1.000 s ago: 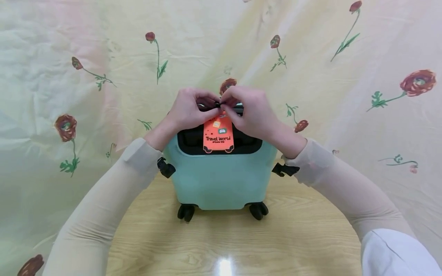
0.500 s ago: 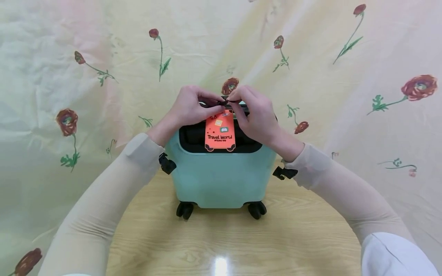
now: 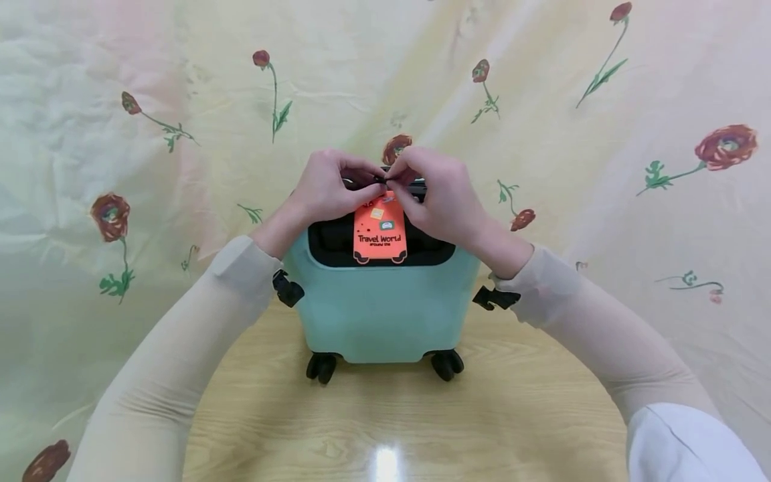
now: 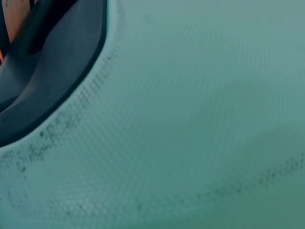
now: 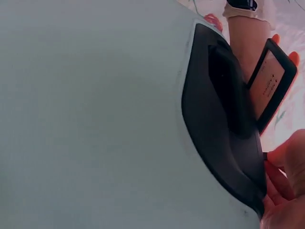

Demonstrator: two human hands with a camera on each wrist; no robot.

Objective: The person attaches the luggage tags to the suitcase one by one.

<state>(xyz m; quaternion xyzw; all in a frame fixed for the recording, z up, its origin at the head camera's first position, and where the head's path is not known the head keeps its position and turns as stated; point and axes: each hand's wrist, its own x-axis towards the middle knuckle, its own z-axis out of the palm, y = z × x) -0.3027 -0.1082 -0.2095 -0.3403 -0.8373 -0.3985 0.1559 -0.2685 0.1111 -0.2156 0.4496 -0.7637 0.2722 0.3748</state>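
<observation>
A mint-green suitcase (image 3: 382, 311) stands upright with a black handle recess (image 3: 430, 249) facing me. Over that recess hangs an orange luggage tag (image 3: 381, 231) lettered "Travel World". My left hand (image 3: 328, 187) pinches a thin black strap (image 3: 381, 179) at the tag's top. From the other side, my right hand (image 3: 440, 194) pinches the same strap, the fingertips of both hands meeting there. The right wrist view shows the black handle (image 5: 233, 90), the tag's framed card side (image 5: 270, 83) and fingers (image 5: 279, 188) of the right hand. The left wrist view holds mostly suitcase shell (image 4: 190, 119).
The suitcase's black wheels (image 3: 447, 365) rest on a wood-grain table (image 3: 397, 418). Behind hangs a pale cloth (image 3: 337, 73) printed with red flowers. Black wrist mounts (image 3: 496, 298) sit beside the suitcase on both forearms.
Half a second ago the right fingertips were a little farther right, with strap showing between the hands; now the fingertips are together again. The tag still hangs in the same place on the suitcase.
</observation>
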